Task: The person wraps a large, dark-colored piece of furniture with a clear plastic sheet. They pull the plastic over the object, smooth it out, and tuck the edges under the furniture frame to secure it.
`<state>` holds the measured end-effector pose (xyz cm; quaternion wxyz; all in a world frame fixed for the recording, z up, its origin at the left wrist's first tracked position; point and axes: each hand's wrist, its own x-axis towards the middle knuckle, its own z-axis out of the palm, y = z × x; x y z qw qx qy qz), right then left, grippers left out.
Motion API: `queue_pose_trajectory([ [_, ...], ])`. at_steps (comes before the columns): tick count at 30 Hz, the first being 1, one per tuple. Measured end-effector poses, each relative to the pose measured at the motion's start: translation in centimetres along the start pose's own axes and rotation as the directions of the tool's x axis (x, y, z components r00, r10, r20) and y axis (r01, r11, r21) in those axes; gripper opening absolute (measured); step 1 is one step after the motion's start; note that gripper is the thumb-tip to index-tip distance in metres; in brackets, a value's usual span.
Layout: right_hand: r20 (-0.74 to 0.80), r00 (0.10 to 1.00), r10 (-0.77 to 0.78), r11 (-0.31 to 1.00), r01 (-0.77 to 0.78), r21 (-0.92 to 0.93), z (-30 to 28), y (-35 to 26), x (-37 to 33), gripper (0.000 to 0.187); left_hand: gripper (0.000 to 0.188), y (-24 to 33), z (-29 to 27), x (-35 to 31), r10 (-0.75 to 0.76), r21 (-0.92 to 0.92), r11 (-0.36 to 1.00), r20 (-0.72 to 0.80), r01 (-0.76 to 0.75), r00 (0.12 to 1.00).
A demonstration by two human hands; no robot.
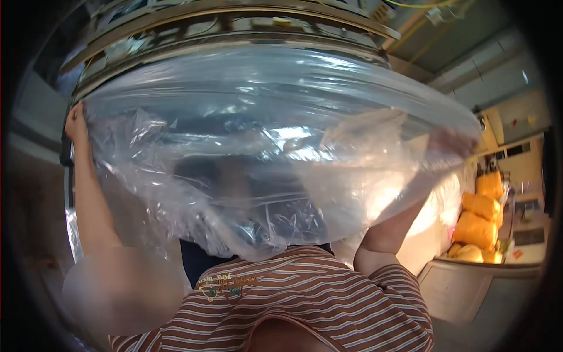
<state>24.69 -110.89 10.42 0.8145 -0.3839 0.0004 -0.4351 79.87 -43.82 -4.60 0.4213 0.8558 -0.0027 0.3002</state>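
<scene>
A wide, clear plastic sheet (246, 141) is spread between my two hands, wrinkled and shiny, its loose lower part gathered against my striped shirt. At the far left, my left hand (75, 122) is closed on the sheet's edge. My right hand (454, 142) is out at the right end of the sheet, seen blurred through the film; the film runs tight to it and it appears closed on the edge. Its finger details are hard to make out. Dark shapes show through the plastic in the middle.
Behind the sheet runs a long machine frame (234, 13) with rails across the top. To the right, several orange-yellow bundles (478, 229) are stacked beside pale, brightly lit plastic material (434, 217). A pale panel (451, 290) lies on the floor at lower right.
</scene>
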Motion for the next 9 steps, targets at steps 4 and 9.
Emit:
queue_pose_trajectory([
  [4, -0.005, 1.0, 0.019, 0.969, -0.017, 0.247, -5.6, 5.7, -0.8, 0.059, 0.04, -7.1, -2.8, 3.6, -0.002, 0.107, 0.994, -0.034, 0.006, 0.999],
  [9, -0.157, 0.851, 0.501, 0.786, -0.523, -0.329, -6.1, 11.6, -7.1, 0.085, 0.039, -7.2, -2.0, 3.1, -0.075, 0.068, 0.995, 0.061, 0.071, 0.995],
])
